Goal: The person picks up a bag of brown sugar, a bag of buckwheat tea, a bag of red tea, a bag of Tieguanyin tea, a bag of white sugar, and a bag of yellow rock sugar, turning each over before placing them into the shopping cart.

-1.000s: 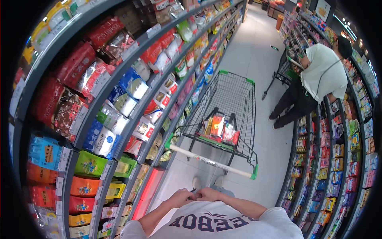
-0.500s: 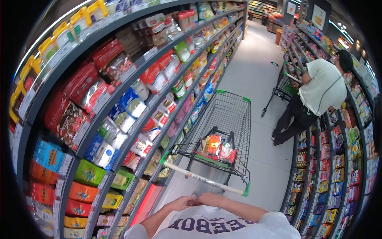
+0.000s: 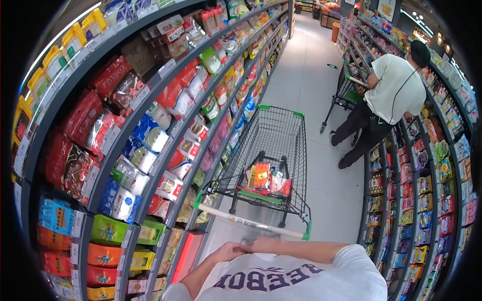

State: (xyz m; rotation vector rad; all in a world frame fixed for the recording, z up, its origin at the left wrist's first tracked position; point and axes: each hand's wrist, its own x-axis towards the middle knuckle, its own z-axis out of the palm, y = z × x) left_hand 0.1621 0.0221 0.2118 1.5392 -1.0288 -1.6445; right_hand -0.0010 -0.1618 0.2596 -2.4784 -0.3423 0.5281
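Note:
My left hand (image 3: 229, 251) and my right hand (image 3: 264, 245) meet in front of my white shirt (image 3: 281, 276). Both look closed, fingers curled in against each other; whatever may be between them is hidden. Just beyond them is the handle (image 3: 251, 222) of a shopping cart (image 3: 273, 133), which neither hand visibly touches. Low in the cart, near its handle end, lie several packets, among them a red-orange packet (image 3: 261, 174) and a red-and-white packet (image 3: 280, 184).
A tall shelf of bagged goods (image 3: 173, 95) runs along my left. On the right, a person in a light shirt (image 3: 399, 90) stands beside another cart (image 3: 350, 85) and the snack shelves (image 3: 401, 210). Pale floor (image 3: 296, 65) stretches ahead, with a small dark object (image 3: 331, 65) on it.
The view has shifted, so the cart and shelves sit slightly further left. The other person's legs are now in a different stance. My hands stay together.

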